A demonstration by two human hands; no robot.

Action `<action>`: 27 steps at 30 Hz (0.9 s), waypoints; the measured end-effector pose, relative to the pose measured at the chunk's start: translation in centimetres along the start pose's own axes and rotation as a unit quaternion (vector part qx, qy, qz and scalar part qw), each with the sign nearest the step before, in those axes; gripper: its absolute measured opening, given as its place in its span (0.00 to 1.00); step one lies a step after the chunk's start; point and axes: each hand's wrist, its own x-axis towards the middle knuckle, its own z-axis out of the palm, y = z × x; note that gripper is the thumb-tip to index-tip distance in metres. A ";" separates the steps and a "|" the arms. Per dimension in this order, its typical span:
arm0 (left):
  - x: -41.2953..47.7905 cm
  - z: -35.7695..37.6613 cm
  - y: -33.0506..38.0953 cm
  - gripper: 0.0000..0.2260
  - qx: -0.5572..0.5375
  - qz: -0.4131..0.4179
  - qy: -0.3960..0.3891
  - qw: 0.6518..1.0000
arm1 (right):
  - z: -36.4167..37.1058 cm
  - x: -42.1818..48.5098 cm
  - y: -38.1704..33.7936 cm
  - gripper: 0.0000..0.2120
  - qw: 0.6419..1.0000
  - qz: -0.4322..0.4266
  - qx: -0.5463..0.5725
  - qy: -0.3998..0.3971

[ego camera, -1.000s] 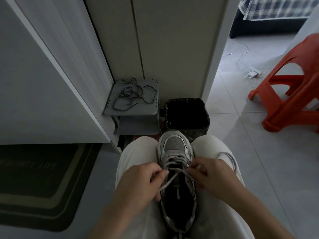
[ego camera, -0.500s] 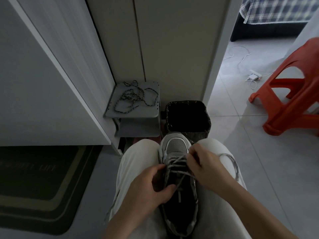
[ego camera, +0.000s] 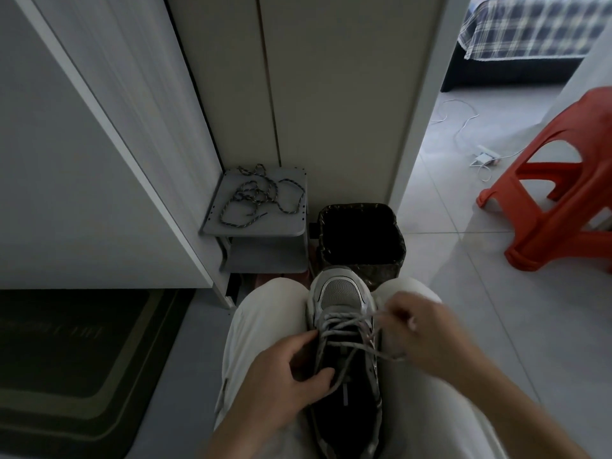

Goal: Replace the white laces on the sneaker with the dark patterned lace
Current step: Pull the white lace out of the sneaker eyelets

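Since half a second ago the right hand (ego camera: pixel 420 329) has drawn away from over the tongue to the sneaker's right side, fingers curled round a strand of the white laces (ego camera: pixel 344 323) stretched across the eyelets. An orange stool (ego camera: pixel 556 207) stands at the floor's right edge. A black-lined bin (ego camera: pixel 394 226) sits just beyond the toe. The sneaker (ego camera: pixel 341 291) lies between the person's thighs, and the left hand (ego camera: pixel 284 376) grips its left rim. The dark patterned lace (ego camera: pixel 261 197) lies tangled on the grey shelf (ego camera: pixel 255 228), left of the bin.
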 end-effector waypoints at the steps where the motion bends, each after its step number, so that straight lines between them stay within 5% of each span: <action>1: -0.1 0.0 0.1 0.28 0.010 0.003 0.003 1.000 | -0.9 0.5 0.2 0.14 0.999 -0.004 -0.017 0.028; 4: 0.0 0.1 0.1 0.25 0.041 0.016 0.016 0.999 | -1.5 0.8 -0.1 0.12 0.997 -0.018 -0.055 0.041; 8: 0.0 -0.1 -0.3 0.26 0.039 0.013 0.016 0.999 | 1.5 -1.2 -0.5 0.09 0.998 0.044 0.008 -0.044; 14: -0.1 -0.2 -0.2 0.25 0.059 0.038 0.025 0.997 | 3.4 -2.3 -1.0 0.06 0.996 0.045 0.071 -0.007; 19: 0.0 -0.3 -0.1 0.24 0.063 0.048 0.015 0.997 | -1.7 0.6 1.3 0.09 0.978 0.089 0.080 0.170; 24: 0.1 -0.2 0.0 0.25 0.037 0.044 0.014 0.998 | 0.3 -1.2 0.3 0.11 0.995 0.087 0.033 -0.021; 27: 0.1 -0.1 0.1 0.28 0.034 0.049 0.019 0.998 | 1.6 -2.1 -0.6 0.08 0.992 0.074 0.090 -0.037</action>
